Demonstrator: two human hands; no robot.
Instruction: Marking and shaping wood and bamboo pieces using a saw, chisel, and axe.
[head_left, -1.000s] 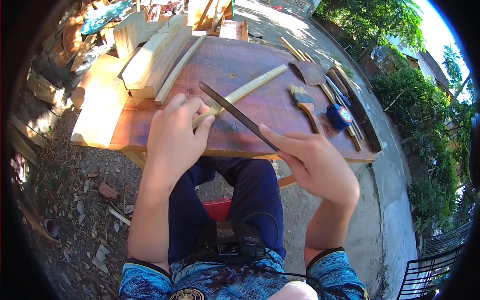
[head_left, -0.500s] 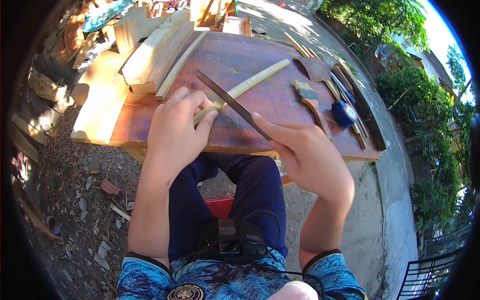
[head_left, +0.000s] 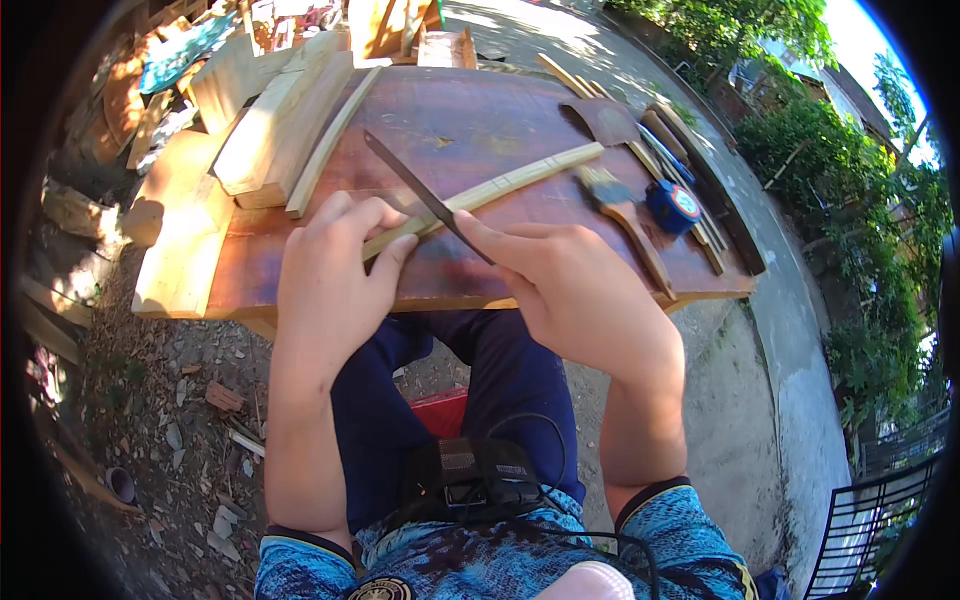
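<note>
My left hand (head_left: 330, 270) is closed on the lower end of a pale wooden strip (head_left: 530, 172) that lies diagonally on the tabletop (head_left: 430, 115) and has pencil marks along it. My right hand (head_left: 560, 295) grips a long, flat, dark metal tool (head_left: 405, 171), a file or blade, laid crosswise over the strip just beside my left fingers. Its handle is hidden in my fist. To the right lie a paintbrush (head_left: 628, 222) with a wooden handle and a blue tape measure (head_left: 672, 207).
Thick wooden blocks (head_left: 280, 120), another strip (head_left: 335, 140) and a board (head_left: 180, 250) sit on the left. A shovel-like metal piece (head_left: 600, 118), thin sticks and a dark bar (head_left: 740, 255) lie right. Scrap wood is piled behind; a metal railing (head_left: 865, 530) stands lower right.
My right hand and the metal tool have moved leftward, toward my left hand. The view has shifted slightly, and the strip's far end now appears farther right and lower.
</note>
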